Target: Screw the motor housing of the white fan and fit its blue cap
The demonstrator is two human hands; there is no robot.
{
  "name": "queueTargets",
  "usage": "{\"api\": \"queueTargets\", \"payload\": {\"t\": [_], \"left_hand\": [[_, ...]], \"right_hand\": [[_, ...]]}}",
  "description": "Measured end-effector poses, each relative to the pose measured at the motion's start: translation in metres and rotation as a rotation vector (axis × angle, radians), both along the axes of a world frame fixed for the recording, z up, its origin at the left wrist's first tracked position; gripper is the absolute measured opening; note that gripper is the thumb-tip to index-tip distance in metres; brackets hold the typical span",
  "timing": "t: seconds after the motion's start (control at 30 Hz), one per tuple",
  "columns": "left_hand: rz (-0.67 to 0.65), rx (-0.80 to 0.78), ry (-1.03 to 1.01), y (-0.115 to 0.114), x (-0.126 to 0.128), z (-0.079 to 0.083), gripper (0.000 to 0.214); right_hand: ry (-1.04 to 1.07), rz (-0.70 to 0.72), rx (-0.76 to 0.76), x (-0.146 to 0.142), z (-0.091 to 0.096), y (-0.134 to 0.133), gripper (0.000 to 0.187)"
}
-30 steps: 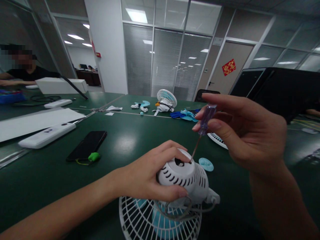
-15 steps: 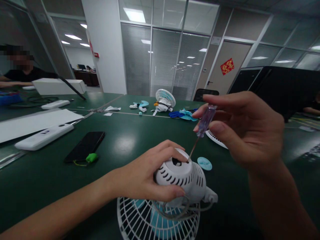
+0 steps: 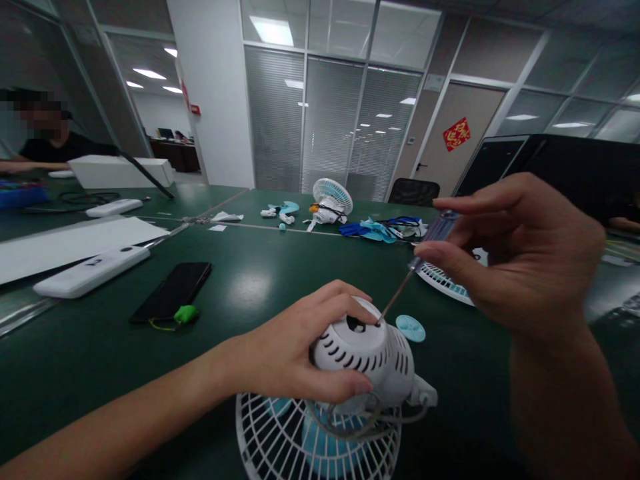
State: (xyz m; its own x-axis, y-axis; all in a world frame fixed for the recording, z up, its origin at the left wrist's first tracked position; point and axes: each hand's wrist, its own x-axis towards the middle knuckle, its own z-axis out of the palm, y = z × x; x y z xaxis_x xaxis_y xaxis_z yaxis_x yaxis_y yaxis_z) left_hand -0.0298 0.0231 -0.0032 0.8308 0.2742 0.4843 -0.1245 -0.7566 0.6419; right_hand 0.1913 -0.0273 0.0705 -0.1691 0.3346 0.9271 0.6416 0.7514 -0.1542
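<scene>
A white fan [image 3: 367, 353] rests face down on its wire grille [image 3: 270, 433], with pale blue blades showing through the bars. My left hand [image 3: 305, 340] is wrapped round the motor housing, thumb on the near side and fingers over the top. In my right hand [image 3: 530, 260] a screwdriver [image 3: 440, 230] with a clear purple handle is pinched between thumb and fingers. Its thin shaft slants down to the left, and the tip meets a hole in the top of the housing. A grey cord loops below my left thumb. Beside the housing lies a light blue disc [image 3: 411, 328].
Left on the green table [image 3: 240, 287] are a black phone [image 3: 173, 290] with a green charm and a white power strip [image 3: 95, 270]. Behind stand another small fan [image 3: 331, 200], blue gloves [image 3: 353, 229] and fan parts. A white grille [image 3: 445, 283] lies behind my right hand. A person sits far left.
My right hand has moved right, tilting the screwdriver further over while its tip stays at the same hole. My left hand keeps its hold on the fan.
</scene>
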Motion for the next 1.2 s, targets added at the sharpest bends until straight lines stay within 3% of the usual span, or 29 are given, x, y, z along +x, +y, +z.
{"api": "queueTargets", "payload": {"t": [0.1, 0.2, 0.3, 0.43, 0.67, 0.77, 0.97, 1.07, 1.2], "left_hand": [[-0.006, 0.001, -0.01, 0.0, 0.001, 0.0, 0.048], [-0.001, 0.007, -0.022, 0.0, 0.001, 0.0, 0.047], [-0.007, 0.018, -0.021, 0.0, 0.0, 0.0, 0.049], [-0.007, 0.017, -0.017, 0.0, 0.0, 0.001, 0.049], [-0.009, 0.0, -0.017, 0.0, 0.0, 0.0, 0.049], [-0.002, -0.007, -0.011, 0.0, 0.0, 0.0, 0.049], [-0.01, 0.005, -0.023, 0.0, 0.0, 0.0, 0.049], [-0.01, 0.002, -0.023, 0.0, 0.0, 0.0, 0.049], [-0.01, 0.0, -0.019, 0.001, 0.0, -0.001, 0.05]], "right_hand": [[0.043, 0.007, 0.083, 0.0, 0.0, 0.0, 0.028], [0.029, -0.067, 0.063, 0.001, -0.003, -0.001, 0.008], [-0.062, -0.117, -0.013, 0.0, -0.005, -0.002, 0.024], [-0.059, -0.129, 0.017, -0.003, -0.004, -0.002, 0.021], [0.034, -0.008, 0.072, -0.005, -0.004, 0.0, 0.024], [0.025, 0.001, -0.009, -0.007, -0.007, -0.001, 0.028], [0.059, 0.176, -0.163, -0.015, -0.009, -0.004, 0.042], [0.061, 0.15, -0.125, -0.014, -0.011, -0.002, 0.052], [-0.09, 0.005, 0.025, -0.01, -0.013, 0.001, 0.055]]}}
